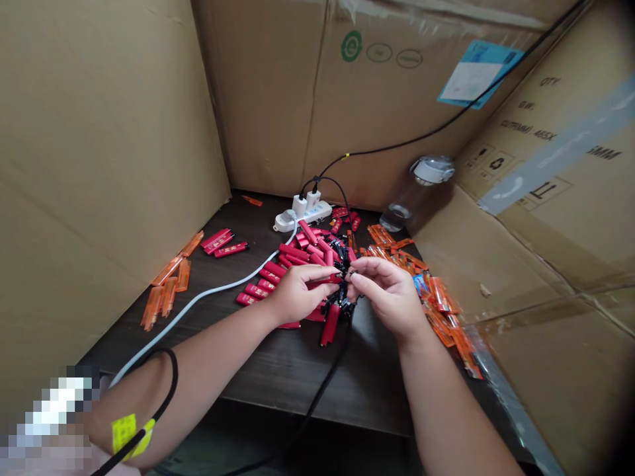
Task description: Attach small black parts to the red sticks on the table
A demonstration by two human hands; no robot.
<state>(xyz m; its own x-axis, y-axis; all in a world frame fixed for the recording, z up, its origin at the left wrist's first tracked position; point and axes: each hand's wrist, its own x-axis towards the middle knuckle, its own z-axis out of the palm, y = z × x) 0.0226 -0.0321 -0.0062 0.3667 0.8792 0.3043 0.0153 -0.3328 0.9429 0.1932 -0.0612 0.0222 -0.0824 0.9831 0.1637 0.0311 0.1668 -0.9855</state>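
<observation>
My left hand (299, 291) is closed on a red lighter body (331, 278), which lies between thumb and fingers with its end toward the right. Close against that end, my right hand (389, 291) pinches a small dark part (352, 274); my fingertips mostly cover it. Beneath and behind both hands spreads a pile of red lighter bodies (295, 252), some with metal ends. Small black parts (342, 308) are mixed in on its right side. One red lighter body (329, 325) lies at the near edge of the pile.
Orange see-through pieces lie in a right heap (439, 297) and a left group (169, 294). A white power strip (315, 215) with plugs sits behind. A pale cable (198, 299) and black cable (322, 387) cross the table. A clear bottle (414, 195) leans near cardboard walls (268, 99).
</observation>
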